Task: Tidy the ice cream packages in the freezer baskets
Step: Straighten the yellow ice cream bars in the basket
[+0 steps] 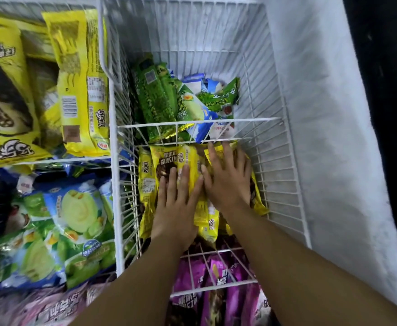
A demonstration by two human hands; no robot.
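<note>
White wire basket (271,165) is sectioned by flavour: green packages (160,102) behind, purple packages (235,300) in front. Yellow ice cream packages (167,158) occupy the middle section. The left hand (176,203) and right hand (228,182) lie flat on them with fingers straight, gripping nothing, apparently pressing the stack level.

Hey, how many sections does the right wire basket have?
3. Far section holds green and blue packages; middle section holds yellow packages under the left hand and right hand; near section holds purple packages. More may be hidden below the frame.
</note>
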